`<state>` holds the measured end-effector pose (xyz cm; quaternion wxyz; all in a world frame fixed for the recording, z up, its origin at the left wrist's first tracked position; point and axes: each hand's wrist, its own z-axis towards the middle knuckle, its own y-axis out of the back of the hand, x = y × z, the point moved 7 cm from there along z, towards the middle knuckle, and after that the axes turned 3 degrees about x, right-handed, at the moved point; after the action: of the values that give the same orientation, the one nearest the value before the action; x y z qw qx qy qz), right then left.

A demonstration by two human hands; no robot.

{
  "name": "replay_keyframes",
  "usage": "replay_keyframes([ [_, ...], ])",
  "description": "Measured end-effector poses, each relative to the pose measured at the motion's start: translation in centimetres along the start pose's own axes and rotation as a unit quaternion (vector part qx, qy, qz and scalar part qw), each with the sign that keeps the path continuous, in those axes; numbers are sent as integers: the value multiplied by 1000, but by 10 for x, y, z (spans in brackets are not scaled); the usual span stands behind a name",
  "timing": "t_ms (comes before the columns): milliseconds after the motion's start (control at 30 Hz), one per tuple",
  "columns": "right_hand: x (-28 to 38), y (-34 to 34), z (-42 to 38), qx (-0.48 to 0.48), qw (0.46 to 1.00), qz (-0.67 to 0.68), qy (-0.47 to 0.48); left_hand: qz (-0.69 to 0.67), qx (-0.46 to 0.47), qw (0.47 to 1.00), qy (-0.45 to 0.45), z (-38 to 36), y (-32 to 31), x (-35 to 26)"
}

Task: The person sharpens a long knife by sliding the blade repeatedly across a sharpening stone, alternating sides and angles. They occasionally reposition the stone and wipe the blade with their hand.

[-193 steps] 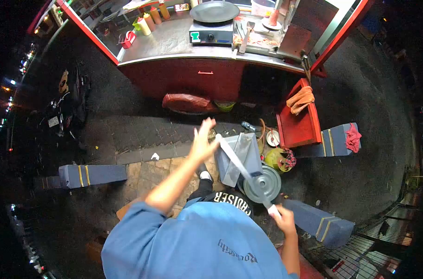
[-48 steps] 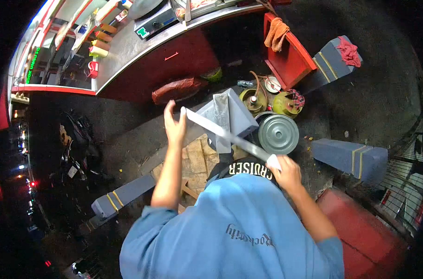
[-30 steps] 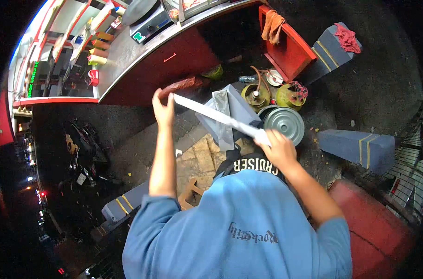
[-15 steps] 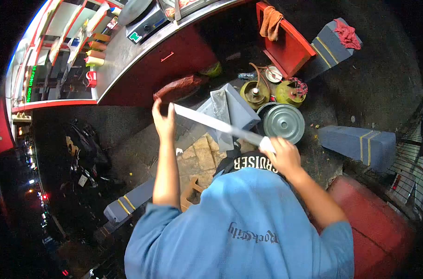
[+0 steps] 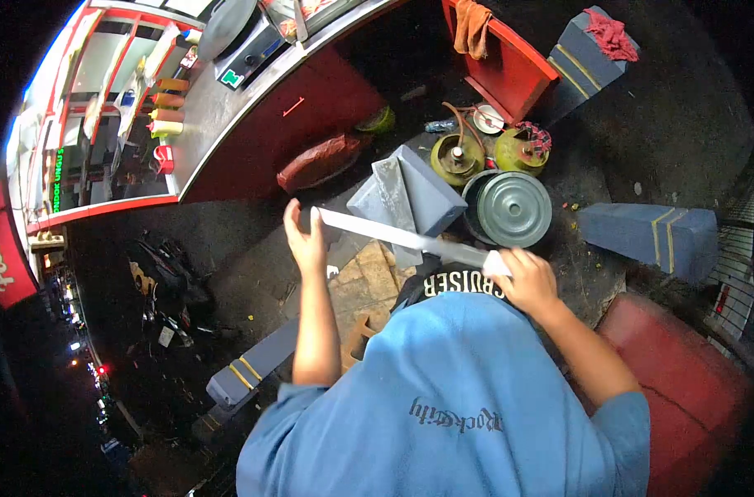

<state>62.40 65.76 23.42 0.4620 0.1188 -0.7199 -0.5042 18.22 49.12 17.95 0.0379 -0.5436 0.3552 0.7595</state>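
Observation:
A long, straight-bladed knife [image 5: 375, 230] stretches across in front of my body, partly blurred. My right hand [image 5: 527, 280] is closed around its white handle. At the far end of the blade, my left hand [image 5: 307, 242] has its fingers apart, with the thumb beside the tip. Behind the knife in this view, a long flat grey slab, like a sharpening stone [image 5: 392, 192], lies across a grey plastic stool [image 5: 431, 186]. The slab's lower end hangs over the stool's near side.
A lidded metal pot [image 5: 516, 209] stands right of the stool, beside two green gas cylinders [image 5: 458, 166]. Grey stools [image 5: 646, 236] lie or stand around. Ahead is a red stall counter [image 5: 269, 124] with a reddish bundle [image 5: 320, 164] at its foot. Parked motorcycles [image 5: 168, 286] are left.
The view has turned slightly, shifting the surroundings. Both hands and the knife appear a little further right, and the left hand and tip sit lower in view. The right hand keeps its hold.

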Motion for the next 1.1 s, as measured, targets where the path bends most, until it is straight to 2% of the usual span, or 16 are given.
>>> replay_keyframes([
  [33, 9, -1, 29, 18, 1000, -3, -20, -9, -17, 999, -32, 32, -1, 3],
  [67, 20, 0, 59, -69, 997, 1, 20, 29, -26, 997, -60, 67, 1, 5],
  [200, 51, -4, 149, -19, 1000, -15, -13, 128, -58, 990, 31, 150, 16, 31],
  [267, 48, -5, 126, -9, 1000, 4, -11, 82, -41, 995, 36, 131, 10, 38],
  [333, 30, -2, 68, -54, 998, 23, 11, -21, 3, 1000, 23, 68, 2, 10],
  [400, 6, 1, 9, 54, 998, 5, -25, -20, 9, 999, 31, 1, 5, 9],
  [467, -3, 8, -25, 67, 997, 1, -28, -16, 17, 999, 39, -42, 5, 1],
  [600, 16, 6, 39, 1, 1000, 0, -22, 24, -5, 999, -28, 42, 0, 6],
  [633, 25, 3, 70, -58, 998, -3, 14, 23, -13, 1000, -16, 74, 1, 10],
  [667, 33, -2, 102, -49, 999, -3, 4, 90, -34, 995, 1, 110, 5, 28],
  [733, 46, 1, 141, -51, 999, 0, 7, 86, -56, 993, 60, 145, 13, 41],
  [800, 45, 1, 132, -14, 1000, 1, -15, 61, -42, 994, 86, 137, 9, 36],
  [867, 20, -5, 80, -52, 999, 17, 0, -49, -5, 997, 53, 87, -4, 18],
  [933, -2, 0, 22, 25, 999, 7, -26, -10, -4, 999, 48, 22, -4, 7],
  [1000, -20, -2, -24, 30, 999, 12, -25, 52, 14, 999, 12, -28, 1, -3],
  [1100, 0, 3, 3, 6, 1000, 8, -22, 8, 3, 1000, 24, 2, -2, 7],
])
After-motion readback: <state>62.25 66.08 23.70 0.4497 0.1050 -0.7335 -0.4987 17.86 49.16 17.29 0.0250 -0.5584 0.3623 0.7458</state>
